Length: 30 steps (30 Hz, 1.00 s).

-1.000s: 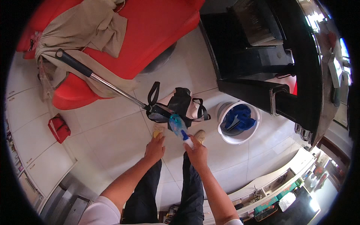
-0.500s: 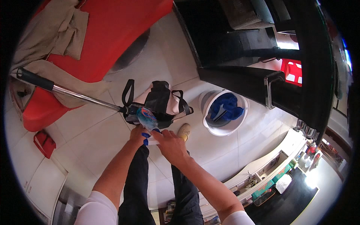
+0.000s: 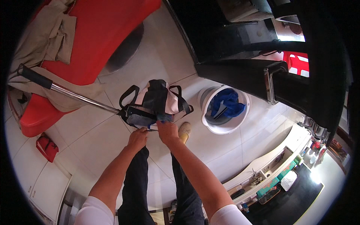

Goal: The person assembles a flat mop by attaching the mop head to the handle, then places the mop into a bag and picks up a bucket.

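A pink and black bag (image 3: 155,96) with black handles stands on the floor in front of my feet, its mouth toward me. My left hand (image 3: 138,138) pinches at the bag's near edge. Over the mouth, my right hand (image 3: 167,131) has its fingers curled around a clear, bluish plastic item (image 3: 165,117), mostly hidden by the hand and the bag. Grey and blue contents show between my hands. A silver pole (image 3: 84,98) with a black grip slants from the red chair to the bag's left side; its lower end meets a black part there.
Right of the bag stands a white bucket (image 3: 204,119) with blue cloth (image 3: 228,105) inside. A red chair (image 3: 101,33) draped with beige cloth is at the upper left, a red pouch (image 3: 47,147) below it. Black furniture (image 3: 240,77) with a metal handle borders the right.
My right hand has moved up and forward to the bag's mouth, taking the clear plastic item down into it. My left hand has drawn slightly away from it, staying by the bag's edge.
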Motion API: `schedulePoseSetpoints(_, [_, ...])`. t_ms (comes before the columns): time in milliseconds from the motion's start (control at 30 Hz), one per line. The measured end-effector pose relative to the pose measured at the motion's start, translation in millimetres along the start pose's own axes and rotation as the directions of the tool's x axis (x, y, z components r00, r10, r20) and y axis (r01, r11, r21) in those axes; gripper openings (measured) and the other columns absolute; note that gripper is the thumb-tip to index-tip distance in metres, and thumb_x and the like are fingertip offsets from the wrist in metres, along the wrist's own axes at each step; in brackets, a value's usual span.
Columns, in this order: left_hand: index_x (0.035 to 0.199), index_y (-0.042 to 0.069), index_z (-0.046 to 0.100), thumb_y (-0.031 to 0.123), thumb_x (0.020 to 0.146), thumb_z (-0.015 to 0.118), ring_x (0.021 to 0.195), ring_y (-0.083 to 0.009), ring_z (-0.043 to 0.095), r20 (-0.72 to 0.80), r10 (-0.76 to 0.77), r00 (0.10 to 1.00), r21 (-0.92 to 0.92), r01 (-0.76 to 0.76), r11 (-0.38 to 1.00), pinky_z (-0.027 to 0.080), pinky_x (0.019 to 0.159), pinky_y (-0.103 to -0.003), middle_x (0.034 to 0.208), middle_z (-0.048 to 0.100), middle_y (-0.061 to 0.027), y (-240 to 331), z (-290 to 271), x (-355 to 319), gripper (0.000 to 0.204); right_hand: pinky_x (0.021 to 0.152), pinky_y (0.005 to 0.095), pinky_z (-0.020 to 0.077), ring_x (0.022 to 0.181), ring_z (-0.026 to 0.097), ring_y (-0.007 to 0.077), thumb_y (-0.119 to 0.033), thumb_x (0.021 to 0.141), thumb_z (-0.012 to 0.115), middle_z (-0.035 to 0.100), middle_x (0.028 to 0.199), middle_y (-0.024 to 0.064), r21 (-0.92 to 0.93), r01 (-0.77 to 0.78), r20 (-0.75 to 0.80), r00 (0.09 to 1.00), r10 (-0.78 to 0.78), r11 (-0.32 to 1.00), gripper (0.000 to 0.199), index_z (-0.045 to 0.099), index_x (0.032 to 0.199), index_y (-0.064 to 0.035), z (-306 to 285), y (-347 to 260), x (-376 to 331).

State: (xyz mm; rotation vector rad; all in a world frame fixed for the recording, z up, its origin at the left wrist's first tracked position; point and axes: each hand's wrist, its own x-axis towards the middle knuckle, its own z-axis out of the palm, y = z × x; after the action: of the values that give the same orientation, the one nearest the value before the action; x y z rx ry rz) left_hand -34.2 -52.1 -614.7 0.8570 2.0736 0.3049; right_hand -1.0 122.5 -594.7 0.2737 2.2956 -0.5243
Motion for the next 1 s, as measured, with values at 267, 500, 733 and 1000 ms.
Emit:
schedulePoseSetpoints(267, [0.092, 0.008, 0.063, 0.014, 0.075, 0.06, 0.086, -0.0252, 0.06, -0.048, -0.083, 0.995, -0.03, 0.082, 0.996, 0.049, 0.075, -0.035, 0.099, 0.06, -0.0078, -7.8, 1.3, 2.6, 0.019, 0.066, 0.0378, 0.051, 0.083, 0.062, 0.0283, -0.016, 0.077, 0.056, 0.059, 0.101, 0.0132, 0.115, 0.024, -0.115, 0.993, -0.011, 0.993, 0.045, 0.047, 0.121, -0.0129, 5.2, -18.7, 5.5])
schedulePoseSetpoints(500, [0.086, 0.006, 0.064, 0.014, 0.077, 0.059, 0.083, -0.0244, 0.061, -0.165, -0.178, 0.97, -0.167, 0.151, 0.974, 0.049, 0.073, -0.035, 0.095, 0.062, -0.0073, -8.3, 1.8, 5.6, 0.014, 0.088, 0.0414, 0.0386, 0.102, 0.051, 0.0326, 0.001, 0.062, 0.06, 0.056, 0.104, 0.0148, 0.22, -0.024, -0.776, 0.601, 0.19, 0.975, 0.039, 0.057, 0.1, -0.0043, -38.3, 145.9, -13.2])
schedulePoseSetpoints(733, [0.086, 0.004, 0.065, 0.013, 0.078, 0.058, 0.082, -0.0255, 0.061, -0.18, -0.214, 0.96, -0.226, 0.171, 0.959, 0.049, 0.074, -0.034, 0.093, 0.063, -0.0088, -1.2, -5.7, 10.0, 0.013, 0.094, 0.0406, 0.0355, 0.111, 0.047, 0.0318, -0.014, 0.071, 0.065, 0.048, 0.12, 0.0169, -0.093, -0.583, -0.519, 0.72, 0.461, 0.807, 0.062, 0.038, 0.124, 0.0004, -23.5, 324.5, 7.5])
schedulePoseSetpoints(1000, [0.086, 0.005, 0.065, 0.011, 0.077, 0.059, 0.084, -0.0252, 0.061, -0.225, -0.237, 0.945, -0.251, 0.179, 0.951, 0.049, 0.074, -0.033, 0.096, 0.063, -0.008, 2.0, -4.8, 6.8, 0.012, 0.089, 0.0392, 0.0422, 0.104, 0.051, 0.0345, -0.015, 0.071, 0.061, 0.05, 0.117, 0.017, 0.114, -0.611, -0.419, 0.686, 0.595, 0.784, 0.051, 0.046, 0.12, -0.0077, -10.2, 316.7, 20.6])
